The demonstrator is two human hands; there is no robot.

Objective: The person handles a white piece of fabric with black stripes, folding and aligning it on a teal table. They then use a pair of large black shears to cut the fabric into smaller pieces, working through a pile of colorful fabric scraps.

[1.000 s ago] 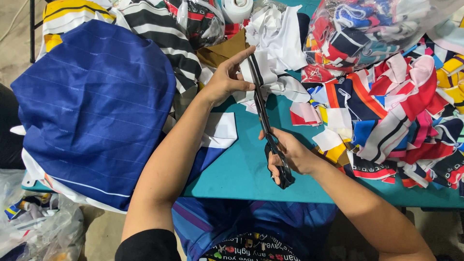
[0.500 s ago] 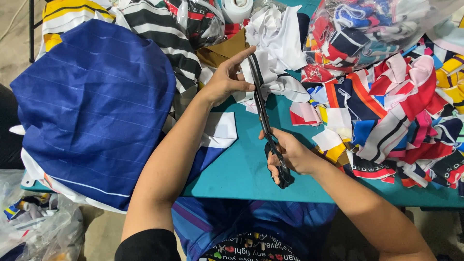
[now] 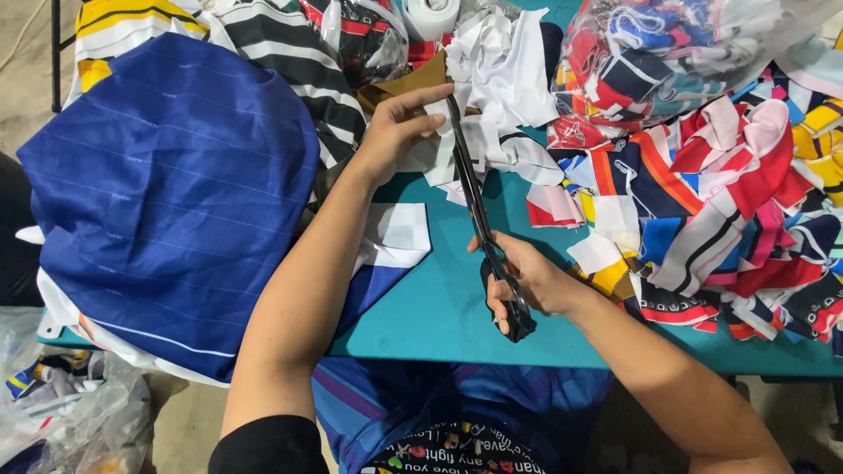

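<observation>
Right hand: the right hand (image 3: 536, 281) is curled shut through the loops of the black fabric shears (image 3: 481, 219), blades nearly closed and pointing away over the teal counter (image 3: 439, 316).
Left hand: the left hand (image 3: 399, 127) has its fingers (image 3: 430, 95) pinched on a white fabric scrap (image 3: 492, 132), holding it taut just beside the blades.
Around: blue striped jersey (image 3: 176, 202) at left, a heap of colourful offcuts (image 3: 702, 211) at right.
Risk: those fingers sit very near the blade tips and could get nicked; slack cloth could fold and cut crooked.

Both hands (image 3: 399, 127) (image 3: 527, 281) closed, gripping.
</observation>
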